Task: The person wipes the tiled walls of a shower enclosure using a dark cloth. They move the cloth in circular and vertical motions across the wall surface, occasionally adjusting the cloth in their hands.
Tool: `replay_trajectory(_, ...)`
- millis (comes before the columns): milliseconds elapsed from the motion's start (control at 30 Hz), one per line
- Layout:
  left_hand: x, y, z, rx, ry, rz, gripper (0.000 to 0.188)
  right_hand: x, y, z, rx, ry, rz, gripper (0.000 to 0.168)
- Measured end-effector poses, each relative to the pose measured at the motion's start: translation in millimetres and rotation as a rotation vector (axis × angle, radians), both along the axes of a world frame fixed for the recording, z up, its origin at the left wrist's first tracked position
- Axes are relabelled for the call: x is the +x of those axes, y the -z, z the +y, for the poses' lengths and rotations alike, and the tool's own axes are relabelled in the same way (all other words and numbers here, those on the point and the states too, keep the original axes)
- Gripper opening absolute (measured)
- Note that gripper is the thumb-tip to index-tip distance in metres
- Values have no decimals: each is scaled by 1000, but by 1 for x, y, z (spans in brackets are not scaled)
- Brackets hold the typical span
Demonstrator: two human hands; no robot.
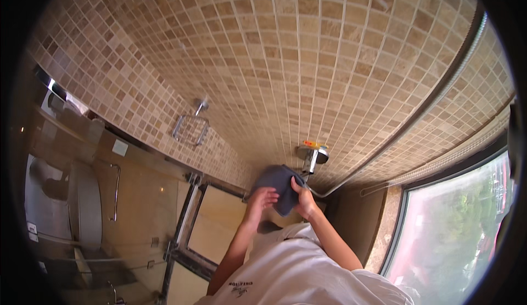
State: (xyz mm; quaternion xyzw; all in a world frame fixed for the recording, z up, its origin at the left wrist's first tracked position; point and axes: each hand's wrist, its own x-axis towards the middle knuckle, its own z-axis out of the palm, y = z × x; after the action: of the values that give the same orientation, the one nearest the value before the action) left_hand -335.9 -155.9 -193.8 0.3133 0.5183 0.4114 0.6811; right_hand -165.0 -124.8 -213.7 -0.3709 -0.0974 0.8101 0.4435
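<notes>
A dark grey-blue cloth [276, 181] hangs folded in front of my body, near the tiled wall. My right hand [304, 198] grips its right edge, with the thumb on top of the fabric. At the cloth's lower left is my left hand [262, 202], its fingers apart and laid close to or against the fabric; whether they touch it is unclear. Just beyond the cloth, a chrome shower valve [311, 159] sticks out from the wall, and a small yellow and orange object [315, 144] lies on top of it.
A chrome wire soap basket [190, 130] is fixed to the tiled wall at left. A shower hose [411, 119] curves down at right, beside a window [453, 222]. Glass panels with a metal handle [116, 191] stand at the lower left.
</notes>
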Motion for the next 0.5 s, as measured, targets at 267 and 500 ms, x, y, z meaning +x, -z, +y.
replay_trajectory(267,-13,-46,1,154,-94,112,30,34,-46,30,118,64,456,51)
replay_trajectory(500,-29,-49,39,248,-95,-43,22,9,-76,36,163,160,551,46)
